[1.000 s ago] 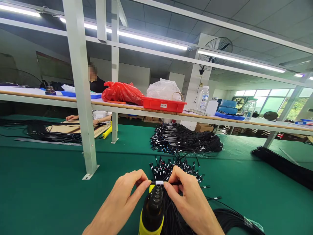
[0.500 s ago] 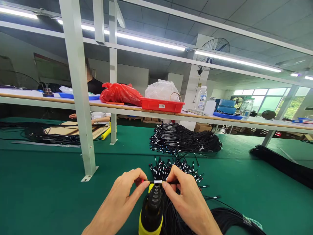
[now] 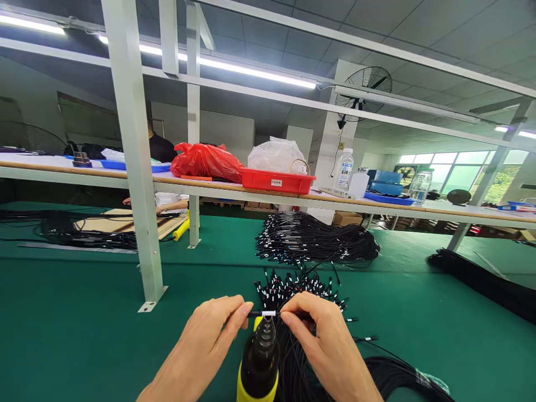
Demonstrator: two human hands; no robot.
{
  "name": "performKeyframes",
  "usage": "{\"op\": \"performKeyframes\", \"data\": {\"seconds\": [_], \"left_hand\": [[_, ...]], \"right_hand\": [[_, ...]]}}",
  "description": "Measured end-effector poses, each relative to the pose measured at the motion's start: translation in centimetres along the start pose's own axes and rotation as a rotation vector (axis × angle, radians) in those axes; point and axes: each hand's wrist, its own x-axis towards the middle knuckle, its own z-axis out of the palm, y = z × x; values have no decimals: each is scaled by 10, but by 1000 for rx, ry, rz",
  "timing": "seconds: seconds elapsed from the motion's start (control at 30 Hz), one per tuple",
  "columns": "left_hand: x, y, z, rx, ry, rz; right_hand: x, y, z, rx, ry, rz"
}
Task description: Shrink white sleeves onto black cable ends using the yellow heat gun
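Note:
A black cable with a white sleeve stretches level between my two hands, just above the nozzle of a black and yellow heat gun that points upward. My left hand pinches the cable's black end, left of the sleeve. On the other side, my right hand pinches the cable close to the sleeve's right edge. Behind the hands lies a bundle of black cables with white sleeves on their ends; its lengths run down beneath my right hand.
A larger cable bundle lies farther back on the green table. A white metal post stands at left. The shelf above carries a red tray, a red bag and a bottle. Another person is behind it.
My left hand has shifted slightly left and its fingers have drawn together over the cable end; the red tip seen there earlier is now hidden. The sleeve stays over the nozzle.

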Motion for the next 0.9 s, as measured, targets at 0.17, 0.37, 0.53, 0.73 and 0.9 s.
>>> {"op": "performKeyframes", "data": {"seconds": [0.17, 0.37, 0.53, 0.73, 0.9], "left_hand": [[-1, -2, 0, -17, 1, 2], [1, -2, -1, -64, 14, 20], [2, -3, -1, -86, -2, 7], [-1, 1, -5, -114, 0, 9], [0, 3, -6, -114, 7, -19]], "right_hand": [[1, 2, 0, 29, 3, 11], [3, 2, 1, 56, 10, 27], [4, 4, 3, 36, 18, 44], [-1, 7, 2, -4, 9, 22], [-1, 6, 1, -18, 25, 2]]}}
